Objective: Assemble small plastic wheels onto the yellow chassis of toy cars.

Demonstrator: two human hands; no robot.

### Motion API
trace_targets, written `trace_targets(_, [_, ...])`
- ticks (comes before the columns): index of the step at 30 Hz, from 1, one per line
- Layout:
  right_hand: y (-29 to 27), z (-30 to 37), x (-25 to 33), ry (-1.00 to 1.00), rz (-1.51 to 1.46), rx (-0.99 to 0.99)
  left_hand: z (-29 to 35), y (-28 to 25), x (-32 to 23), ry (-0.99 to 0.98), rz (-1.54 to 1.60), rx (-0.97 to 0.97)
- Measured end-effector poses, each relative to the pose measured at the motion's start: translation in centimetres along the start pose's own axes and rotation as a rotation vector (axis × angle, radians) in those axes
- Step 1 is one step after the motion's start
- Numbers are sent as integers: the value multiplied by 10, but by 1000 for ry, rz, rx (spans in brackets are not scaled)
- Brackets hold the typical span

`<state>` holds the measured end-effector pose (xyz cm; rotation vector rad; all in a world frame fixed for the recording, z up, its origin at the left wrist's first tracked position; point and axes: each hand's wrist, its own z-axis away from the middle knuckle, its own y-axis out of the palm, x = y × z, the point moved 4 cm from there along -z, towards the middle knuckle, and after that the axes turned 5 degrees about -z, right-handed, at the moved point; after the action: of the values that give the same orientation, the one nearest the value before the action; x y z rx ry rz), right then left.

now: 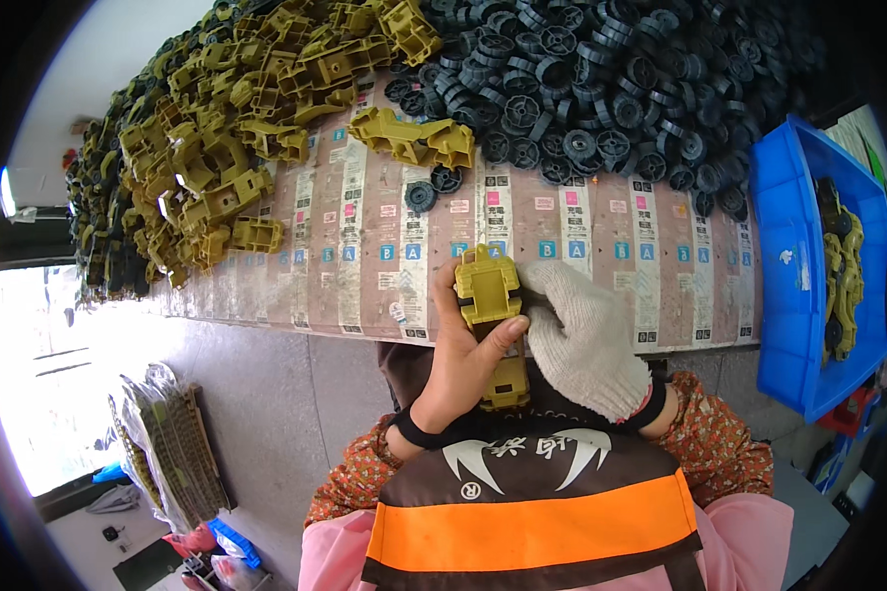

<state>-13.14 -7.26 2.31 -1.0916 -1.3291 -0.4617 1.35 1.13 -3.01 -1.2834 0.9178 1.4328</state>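
Observation:
My bare left hand [458,360] is wrapped round an olive-yellow plastic toy vehicle body [489,286], thumb across its middle. The body is held lengthwise over the table's near edge, and dark parts show at its sides near the far end. My right hand [583,340], in a pale knitted glove, presses against the body's right side with its fingers curled. Whatever those fingertips hold, if anything, is hidden. Beyond my hands, two black toy wheels [421,196] lie beside a loose olive-yellow body [414,138] on the table [365,231].
Olive-yellow bodies [207,177] are heaped at the far left. A large pile of black wheels [572,98] covers the far middle and right. A blue bin [786,266] with several vehicle bodies [843,281] stands at the right. Wrapped stacked sheets [172,443] stand on the floor at left.

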Motion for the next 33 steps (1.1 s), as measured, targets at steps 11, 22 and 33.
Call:
trace_targets(11, [35,-40,-1,21,-226,178,10,-33,8,20,62,-106])
trace_targets(22, [77,-131,5,-403,332,336,19,-77,10,-275,463,-138])
trace_targets(33, [67,-112,12,-496,720,409,16,-85,10,-325,787,-290])
